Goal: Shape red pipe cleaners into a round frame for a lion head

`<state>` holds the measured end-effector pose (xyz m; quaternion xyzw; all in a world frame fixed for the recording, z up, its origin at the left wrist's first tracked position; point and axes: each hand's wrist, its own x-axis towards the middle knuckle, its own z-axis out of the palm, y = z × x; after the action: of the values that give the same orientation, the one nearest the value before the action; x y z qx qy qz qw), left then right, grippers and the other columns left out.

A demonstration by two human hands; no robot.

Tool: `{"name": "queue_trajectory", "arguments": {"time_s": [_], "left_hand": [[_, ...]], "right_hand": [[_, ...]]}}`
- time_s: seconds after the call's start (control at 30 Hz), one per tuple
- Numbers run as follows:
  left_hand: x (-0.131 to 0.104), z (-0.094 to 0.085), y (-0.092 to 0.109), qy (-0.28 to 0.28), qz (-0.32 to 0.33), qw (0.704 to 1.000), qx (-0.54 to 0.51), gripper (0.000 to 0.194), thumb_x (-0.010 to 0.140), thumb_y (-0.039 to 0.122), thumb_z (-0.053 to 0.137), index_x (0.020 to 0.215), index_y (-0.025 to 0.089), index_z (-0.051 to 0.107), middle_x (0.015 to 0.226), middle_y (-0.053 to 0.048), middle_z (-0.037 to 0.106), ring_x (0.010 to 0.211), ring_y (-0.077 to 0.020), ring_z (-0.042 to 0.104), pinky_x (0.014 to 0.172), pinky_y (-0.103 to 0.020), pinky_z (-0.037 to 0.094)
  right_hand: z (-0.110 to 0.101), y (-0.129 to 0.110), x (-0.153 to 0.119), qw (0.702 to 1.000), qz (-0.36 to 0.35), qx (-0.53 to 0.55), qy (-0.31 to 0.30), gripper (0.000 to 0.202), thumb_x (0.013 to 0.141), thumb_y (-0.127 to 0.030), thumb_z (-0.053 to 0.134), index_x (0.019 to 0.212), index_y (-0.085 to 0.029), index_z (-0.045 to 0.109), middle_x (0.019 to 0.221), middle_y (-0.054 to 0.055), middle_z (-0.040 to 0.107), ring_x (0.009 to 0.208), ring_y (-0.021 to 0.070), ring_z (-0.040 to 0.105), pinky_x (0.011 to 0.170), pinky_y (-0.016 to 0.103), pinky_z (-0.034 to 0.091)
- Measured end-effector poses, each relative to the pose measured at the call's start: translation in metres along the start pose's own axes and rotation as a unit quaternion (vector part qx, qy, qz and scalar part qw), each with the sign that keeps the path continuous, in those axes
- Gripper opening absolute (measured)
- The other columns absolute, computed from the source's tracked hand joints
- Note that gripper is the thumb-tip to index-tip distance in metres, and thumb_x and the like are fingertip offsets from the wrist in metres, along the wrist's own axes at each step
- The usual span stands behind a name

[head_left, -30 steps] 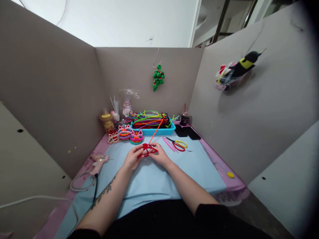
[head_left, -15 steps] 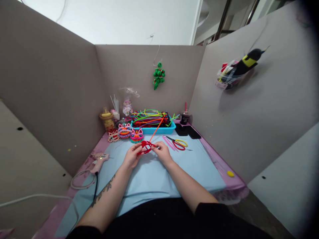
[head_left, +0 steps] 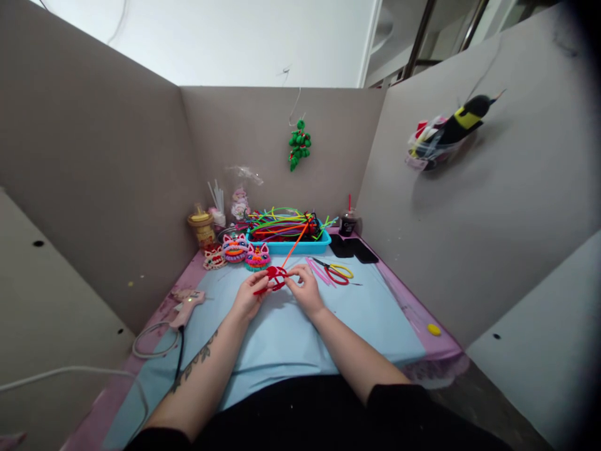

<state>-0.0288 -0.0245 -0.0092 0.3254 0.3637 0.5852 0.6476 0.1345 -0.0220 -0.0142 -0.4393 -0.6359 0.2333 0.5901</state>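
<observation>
Between my hands, above the blue table cover [head_left: 291,338], is a red pipe-cleaner piece [head_left: 277,274] bent into loops. My left hand [head_left: 251,293] pinches its left side, and a short red end pokes out below those fingers. On its right edge, my right hand [head_left: 305,289] is closed with thumb and forefinger. An orange pipe cleaner [head_left: 295,245] slants from the tray down toward the red piece; whether they touch I cannot tell. Right of my hands lie scissors [head_left: 337,272] with red and yellow handles beside pink pipe cleaners [head_left: 320,271].
Behind my hands stands a blue tray [head_left: 286,247] heaped with coloured pipe cleaners. Several finished animal heads [head_left: 235,248] sit to its left. A pink glue gun [head_left: 188,308] with its cord lies at left. Dark flat pads [head_left: 353,248] and a drink cup [head_left: 348,222] are back right.
My right hand has shifted slightly left, closer to my left hand. The red piece has turned a little, and its short end now shows below my left fingers.
</observation>
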Motion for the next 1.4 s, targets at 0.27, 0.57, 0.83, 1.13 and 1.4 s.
{"name": "queue_trajectory", "arguments": {"time_s": [0.27,0.57,0.83,1.13,1.4], "left_hand": [[0.0,0.001,-0.002,-0.008,-0.004,1.0,0.004,0.025,0.069,0.014,0.069,0.092,0.013,0.06,0.077,-0.004,0.067,0.06,-0.0095,0.064,0.054,-0.017,0.053],[0.001,0.0,-0.001,0.008,0.016,1.0,0.002,0.029,0.064,0.015,0.073,0.09,0.014,0.062,0.077,-0.002,0.067,0.057,-0.0076,0.062,0.057,-0.018,0.051],[0.001,0.001,-0.007,0.018,0.122,0.988,0.091,0.033,0.059,0.026,0.076,0.087,0.013,0.065,0.078,-0.004,0.068,0.066,-0.0127,0.062,0.064,-0.023,0.049],[0.0,0.003,-0.008,0.0,0.098,0.992,0.074,0.033,0.061,0.026,0.075,0.09,0.015,0.064,0.074,-0.003,0.068,0.068,-0.0161,0.065,0.064,-0.026,0.049],[0.001,0.002,-0.008,0.021,0.079,0.996,0.039,0.037,0.058,0.025,0.078,0.089,0.014,0.062,0.071,-0.002,0.067,0.069,-0.0147,0.065,0.065,-0.024,0.05]], "right_hand": [[0.002,0.0,-0.001,1.0,0.018,0.006,-0.006,0.007,0.073,-0.027,0.061,0.07,-0.021,0.064,0.088,0.004,0.054,0.089,0.0189,0.051,0.066,0.028,0.041],[0.001,-0.003,-0.004,0.999,-0.028,-0.033,0.025,0.014,0.073,-0.026,0.06,0.086,-0.022,0.062,0.094,0.006,0.055,0.094,0.0214,0.05,0.074,0.033,0.043],[0.017,-0.016,-0.021,0.971,-0.163,-0.07,-0.16,0.024,0.081,-0.023,0.05,0.103,-0.024,0.061,0.089,0.006,0.064,0.081,0.0198,0.056,0.079,0.035,0.043],[0.026,-0.022,-0.03,0.948,-0.211,-0.136,-0.195,0.018,0.085,-0.029,0.047,0.095,-0.021,0.06,0.08,0.007,0.063,0.076,0.0195,0.056,0.071,0.031,0.043],[0.027,-0.023,-0.027,0.937,-0.234,-0.142,-0.219,0.021,0.087,-0.025,0.041,0.087,-0.023,0.061,0.084,0.007,0.063,0.082,0.0194,0.056,0.074,0.031,0.044]]}}
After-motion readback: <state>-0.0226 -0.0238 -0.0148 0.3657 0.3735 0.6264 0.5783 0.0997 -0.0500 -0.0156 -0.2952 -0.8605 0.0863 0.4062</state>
